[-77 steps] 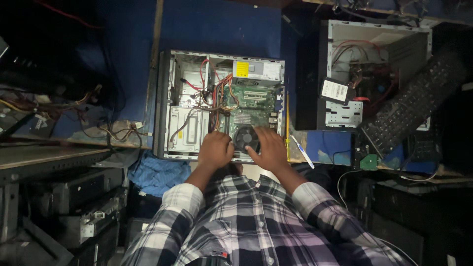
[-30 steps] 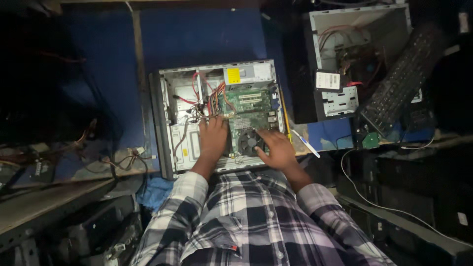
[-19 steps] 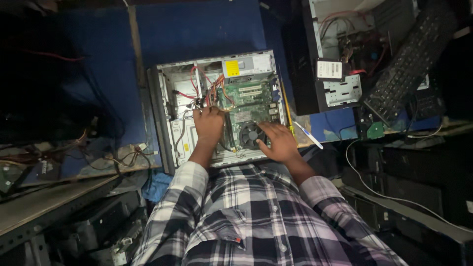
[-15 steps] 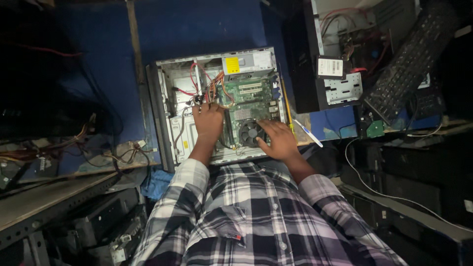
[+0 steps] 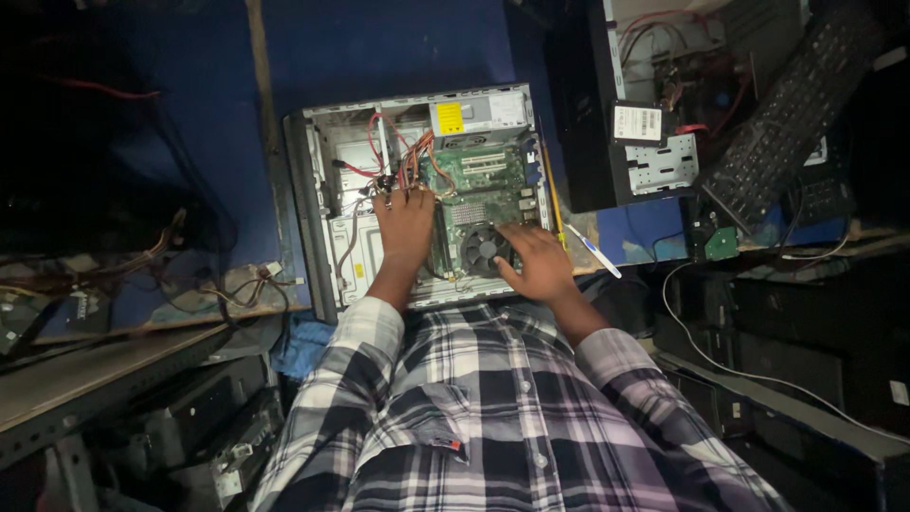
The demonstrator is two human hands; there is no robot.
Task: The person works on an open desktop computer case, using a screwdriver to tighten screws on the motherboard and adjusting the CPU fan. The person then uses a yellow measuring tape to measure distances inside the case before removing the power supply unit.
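Head view: in the middle of the frame an open grey metal computer case (image 5: pixel 417 190) lies flat on the blue counter (image 5: pixel 379 47). The left hand (image 5: pixel 406 228) rests inside it, fingers spread loosely, tips at the bundle of red and orange wires (image 5: pixel 403 161), holding nothing I can make out. The right hand (image 5: pixel 533 264) lies flat, grip apart, beside the round black cooling fan (image 5: pixel 483 248) on the green circuit board (image 5: pixel 483 180). At upper right stands a second open case (image 5: pixel 654 104), with a black keyboard (image 5: pixel 787 104) leaning against it.
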